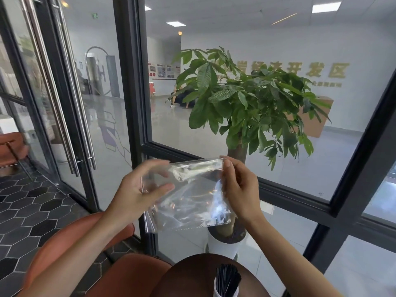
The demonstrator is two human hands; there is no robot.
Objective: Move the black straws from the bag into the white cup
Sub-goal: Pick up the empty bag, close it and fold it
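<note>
Bag [188,198]: empty, raised; both hands' fingers pinch its top corners. Straws [227,279]: upright in cup [216,293], 6 o'clock, on surface [192,273].

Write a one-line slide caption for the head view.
Both hands, left hand and right hand, hold an empty clear bag; black straws stand in the white cup.

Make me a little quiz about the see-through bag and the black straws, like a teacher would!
1. True or false: the bag looks empty.
2. Where are the black straws? A) in the bag B) in the white cup C) on the floor
3. What pinches the bag's top right corner?

Key: 1. True, no straws show through it. 2. B, they stand upright in the cup. 3. The right hand; the left hand holds the opposite side.
</note>
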